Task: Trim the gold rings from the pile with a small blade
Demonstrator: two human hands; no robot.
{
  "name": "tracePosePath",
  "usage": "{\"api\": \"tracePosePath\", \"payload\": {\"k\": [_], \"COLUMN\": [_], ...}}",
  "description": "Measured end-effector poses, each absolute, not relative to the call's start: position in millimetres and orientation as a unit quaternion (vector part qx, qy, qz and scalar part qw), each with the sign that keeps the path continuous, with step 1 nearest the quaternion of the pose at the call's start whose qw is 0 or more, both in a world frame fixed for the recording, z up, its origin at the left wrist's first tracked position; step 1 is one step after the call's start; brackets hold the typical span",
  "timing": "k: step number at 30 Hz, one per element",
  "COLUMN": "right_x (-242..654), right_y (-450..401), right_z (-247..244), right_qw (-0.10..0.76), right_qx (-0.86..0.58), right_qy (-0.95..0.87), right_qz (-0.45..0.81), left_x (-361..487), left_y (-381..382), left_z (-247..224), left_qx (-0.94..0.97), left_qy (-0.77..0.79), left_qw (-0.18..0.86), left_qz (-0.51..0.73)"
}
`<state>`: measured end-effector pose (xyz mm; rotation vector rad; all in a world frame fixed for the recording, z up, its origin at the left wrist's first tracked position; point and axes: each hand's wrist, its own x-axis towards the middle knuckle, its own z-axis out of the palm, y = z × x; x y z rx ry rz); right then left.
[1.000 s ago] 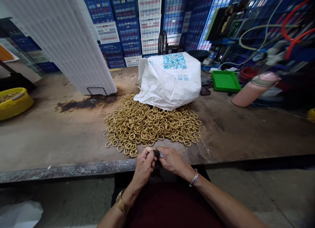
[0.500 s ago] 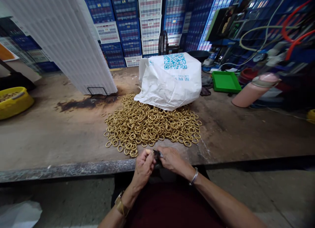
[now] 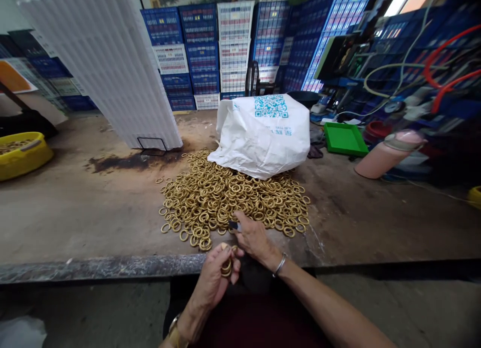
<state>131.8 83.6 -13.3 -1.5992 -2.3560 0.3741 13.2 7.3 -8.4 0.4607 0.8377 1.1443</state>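
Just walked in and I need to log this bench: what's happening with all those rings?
A person seated at the worn workbench is working through a pile of brass rings that spreads out from under a white sack. The left hand holds a small stack of rings near the bench edge. The right hand reaches to the pile's near edge, with a small dark tool at its fingertips.

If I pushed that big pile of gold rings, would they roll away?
Probably not far. The rings lie flat and tangled in a heap, so most would likely slide and spread across the rough table. They look like metal, so the pile is probably heavy. A ring tipped on edge might roll.
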Motion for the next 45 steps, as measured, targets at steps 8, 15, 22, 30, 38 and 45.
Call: {"api": "tracePosePath", "payload": {"k": [8, 15, 22, 30, 38, 45], "right_x": [129.7, 152.2, 161.1, 157.0, 158.4, 155.7], "right_y": [95.8, 94.5, 87.3, 75.1, 78.0, 77.2], "right_z": [-20.6, -26.3, -18.8, -15.4, -11.9, -9.2], "right_qw": [0.147, 0.339, 0.433, 0.410, 0.388, 0.353], "right_qx": [-0.565, -0.551, -0.451, -0.376, -0.469, -0.517], "right_qy": [-0.802, -0.683, -0.373, -0.308, -0.453, -0.568], "right_qz": [0.130, 0.340, 0.685, 0.771, 0.651, 0.535], "left_x": [7.5, 12.9, 32.4, 44.4, 37.1, 33.9], "left_y": [9.3, 19.6, 33.6, 42.8, 40.7, 35.5], "left_z": [-8.1, -14.7, -13.6, -17.5, -6.4, -7.0], "left_qx": [0.115, 0.088, 0.207, 0.302, 0.479, 0.389], "left_qy": [0.333, 0.352, 0.450, 0.529, 0.551, 0.518], "left_qw": [0.787, 0.775, 0.696, 0.603, 0.427, 0.611], "left_qz": [0.506, 0.518, 0.519, 0.515, 0.534, 0.455]}}
